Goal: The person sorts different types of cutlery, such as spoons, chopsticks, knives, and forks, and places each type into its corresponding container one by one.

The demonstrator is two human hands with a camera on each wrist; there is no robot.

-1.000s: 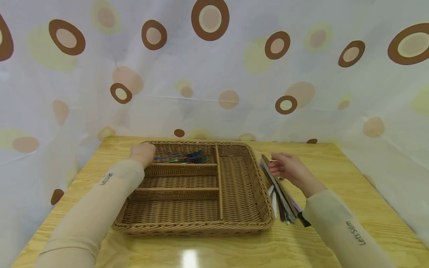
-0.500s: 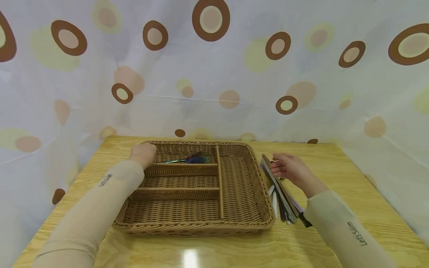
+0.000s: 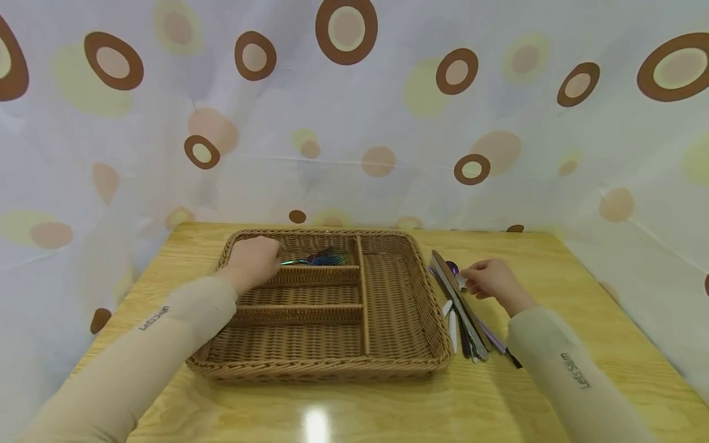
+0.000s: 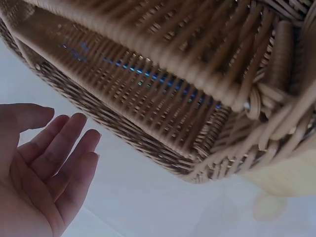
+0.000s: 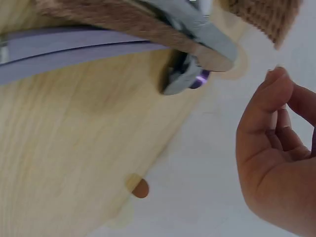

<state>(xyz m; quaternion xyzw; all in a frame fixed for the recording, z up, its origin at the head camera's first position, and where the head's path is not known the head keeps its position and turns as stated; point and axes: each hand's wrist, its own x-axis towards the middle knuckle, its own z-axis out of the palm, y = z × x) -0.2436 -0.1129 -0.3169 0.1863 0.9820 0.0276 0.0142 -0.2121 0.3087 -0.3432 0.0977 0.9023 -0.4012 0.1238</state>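
Observation:
My left hand (image 3: 256, 261) hovers over the back left compartment of a wicker cutlery basket (image 3: 362, 295). The left wrist view shows the left hand's fingers (image 4: 74, 148) loosely bent, with nothing between them. Blue-green shiny cutlery (image 3: 327, 258), which looks like forks, lies in that compartment, partly hidden by the hand. Right of the basket, my right hand (image 3: 493, 283) is beside a pile of cutlery (image 3: 462, 314). Its thumb and forefinger come close together near a silver spoon (image 3: 461, 280). A purple spoon (image 3: 452, 267) shows behind the silver one. No held object is visible in the right hand.
The basket has two further left compartments and a long right one. White handles (image 3: 453, 332) and a lilac utensil (image 3: 493, 336) stick out of the pile. A patterned curtain (image 3: 354, 123) hangs behind the wooden table (image 3: 266, 412).
My left hand has moved right over the back compartment, where the blue-green cutlery has shifted. My right hand has drawn slightly right, its thumb and forefinger closer, and the purple spoon now shows.

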